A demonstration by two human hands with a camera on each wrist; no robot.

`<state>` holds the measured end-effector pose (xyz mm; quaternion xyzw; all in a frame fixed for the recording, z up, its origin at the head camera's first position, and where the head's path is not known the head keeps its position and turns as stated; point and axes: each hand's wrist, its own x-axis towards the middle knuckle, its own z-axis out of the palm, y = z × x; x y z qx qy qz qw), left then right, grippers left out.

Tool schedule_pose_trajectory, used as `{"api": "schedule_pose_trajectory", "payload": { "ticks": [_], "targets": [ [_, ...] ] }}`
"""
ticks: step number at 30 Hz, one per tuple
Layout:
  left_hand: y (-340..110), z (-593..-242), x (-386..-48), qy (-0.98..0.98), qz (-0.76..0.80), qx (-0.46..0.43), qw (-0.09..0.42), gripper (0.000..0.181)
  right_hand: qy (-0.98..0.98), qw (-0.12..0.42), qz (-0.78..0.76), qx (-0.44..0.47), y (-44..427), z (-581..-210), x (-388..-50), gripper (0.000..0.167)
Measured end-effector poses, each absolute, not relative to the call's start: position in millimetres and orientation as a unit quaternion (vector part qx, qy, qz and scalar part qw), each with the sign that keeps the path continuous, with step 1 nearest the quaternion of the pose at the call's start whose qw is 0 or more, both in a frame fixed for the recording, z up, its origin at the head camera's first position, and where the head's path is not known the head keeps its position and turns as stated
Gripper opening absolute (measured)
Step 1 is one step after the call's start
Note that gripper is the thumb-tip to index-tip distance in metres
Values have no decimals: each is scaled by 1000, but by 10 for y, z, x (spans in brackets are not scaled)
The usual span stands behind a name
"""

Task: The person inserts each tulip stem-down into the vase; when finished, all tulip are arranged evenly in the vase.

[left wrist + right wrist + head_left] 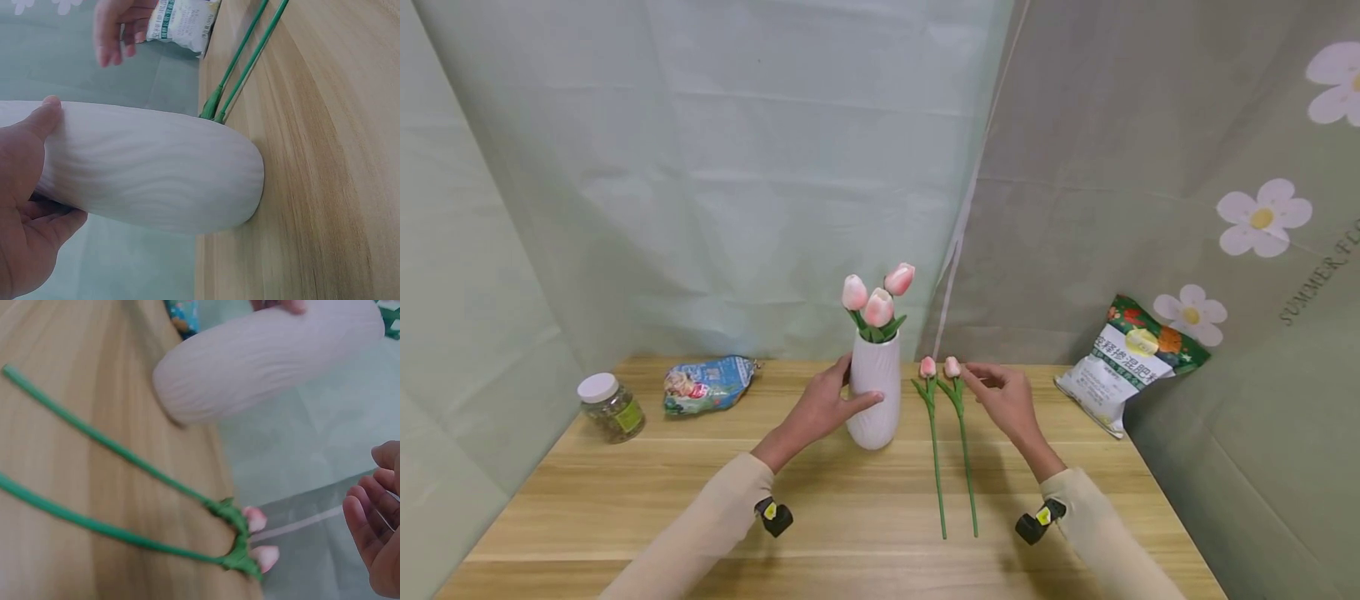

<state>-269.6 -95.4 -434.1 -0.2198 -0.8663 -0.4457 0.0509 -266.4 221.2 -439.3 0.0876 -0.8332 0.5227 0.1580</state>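
A white ribbed vase (876,392) stands upright on the wooden table, with three pink-and-white tulips (878,309) in its mouth. My left hand (826,402) holds the vase from its left side; in the left wrist view the thumb (47,117) lies on one side and the other fingers curl behind it. Two loose tulips, a left one (935,450) and a right one (966,454), lie side by side right of the vase, blooms toward the wall. Beside the right bloom is my right hand (1006,402); the right wrist view shows its fingers loosely bent, apart from the flowers and holding nothing.
A clear jar with a white lid (612,408) and a blue snack bag (709,386) stand at the table's back left. At the back right a green-and-white bag (1123,367) leans against the cloth wall (775,183), which borders the table's back.
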Motion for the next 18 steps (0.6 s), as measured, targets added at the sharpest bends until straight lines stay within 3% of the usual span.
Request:
{"api": "schedule_pose_trajectory", "payload": {
  "ticks": [9,18],
  "targets": [
    [-952,-4335,-2698,-864,-451,-217,46,88,-845,145,512,49,2297,-4681,-2615,27],
    [-957,-4333,-2698,-865,-450,-217,46,88,-870,125,476,15,2315,-4910,-2532,30]
  ]
}}
